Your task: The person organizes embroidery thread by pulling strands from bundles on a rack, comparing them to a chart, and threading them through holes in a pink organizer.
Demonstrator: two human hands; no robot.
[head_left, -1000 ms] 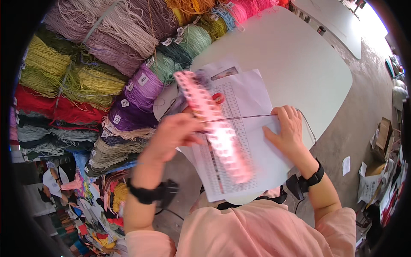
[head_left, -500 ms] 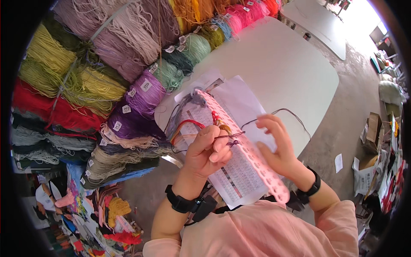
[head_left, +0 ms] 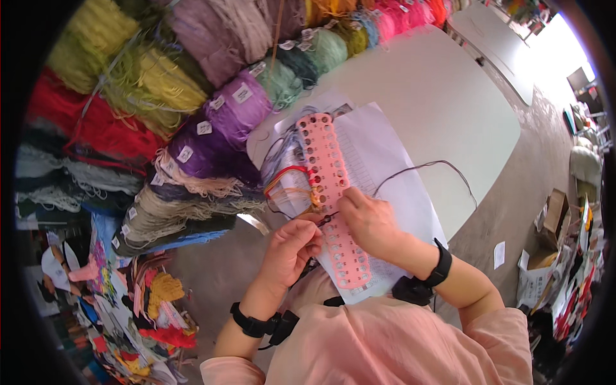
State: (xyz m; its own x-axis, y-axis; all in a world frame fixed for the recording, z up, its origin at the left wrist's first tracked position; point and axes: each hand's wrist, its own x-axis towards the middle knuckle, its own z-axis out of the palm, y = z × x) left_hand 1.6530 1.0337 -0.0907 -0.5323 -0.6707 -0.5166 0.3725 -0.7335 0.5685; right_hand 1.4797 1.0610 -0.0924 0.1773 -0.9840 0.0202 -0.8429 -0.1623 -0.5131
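My left hand (head_left: 290,249) closed, fingertips pinching dark thread (head_left: 443,162) at left edge of pink perforated card (head_left: 319,142); my right hand (head_left: 373,224) curled over card, just right of left fingers — whether its fingertips grip thread too, I cannot tell; thread loops away beyond right fingers, over tabletop (head_left: 417,90); card stretches above and below fingers, papers (head_left: 378,138) behind it; red threads (head_left: 287,172) off card's left edge, just above left fingers — purple yarn (head_left: 239,110) well apart, up-left.
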